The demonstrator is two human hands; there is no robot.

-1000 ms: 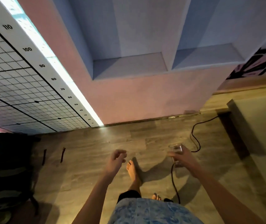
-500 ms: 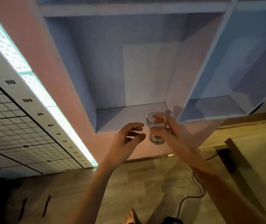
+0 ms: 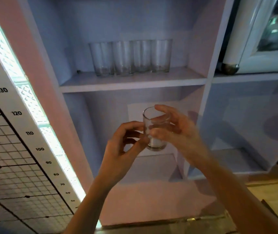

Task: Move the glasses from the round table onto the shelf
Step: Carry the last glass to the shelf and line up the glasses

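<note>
A short clear glass (image 3: 154,132) is held upright in front of the lower shelf bay. My right hand (image 3: 173,130) wraps it from the right, fingers around its rim and side. My left hand (image 3: 126,146) touches its left side with curled fingertips. On the shelf board (image 3: 131,81) above stand several tall clear glasses (image 3: 130,57) in a row. The round table is out of view.
A white height chart with a black grid (image 3: 16,141) leans at the left beside a bright light strip. A white framed object (image 3: 266,34) and a dark ball (image 3: 229,68) sit on the right-hand shelf. Lower bays of the blue-and-pink unit stand open.
The view has tilted up from the floor to the shelves. My right hand has lifted the glass from low down to chest height, and my left hand has come onto it.
</note>
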